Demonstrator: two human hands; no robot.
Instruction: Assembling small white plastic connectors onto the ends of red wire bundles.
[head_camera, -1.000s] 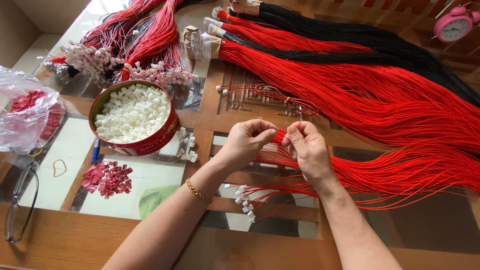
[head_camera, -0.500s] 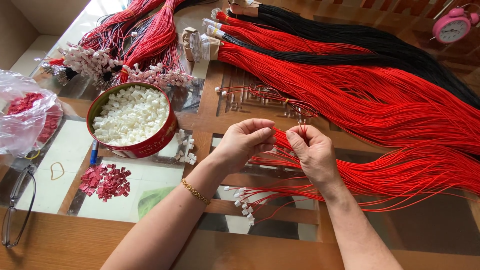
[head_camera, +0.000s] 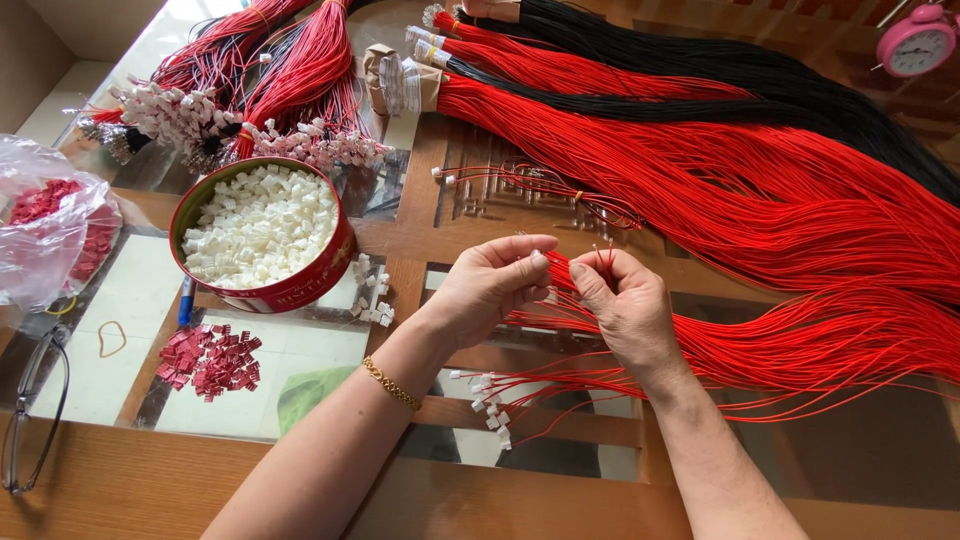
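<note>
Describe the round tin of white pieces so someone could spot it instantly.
On the glass-topped table, look left of the left hand. The round tin has a red wall and is heaped with small white plastic connectors; the loose pile below it is red.

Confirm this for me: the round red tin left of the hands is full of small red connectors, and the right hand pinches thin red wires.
Not quite. In the head view the round red tin holds small white connectors; the red ones lie loose on the table. The right hand does pinch thin red wires.

Round red tin (head_camera: 300, 285); clear plastic bag (head_camera: 45, 235)
</note>
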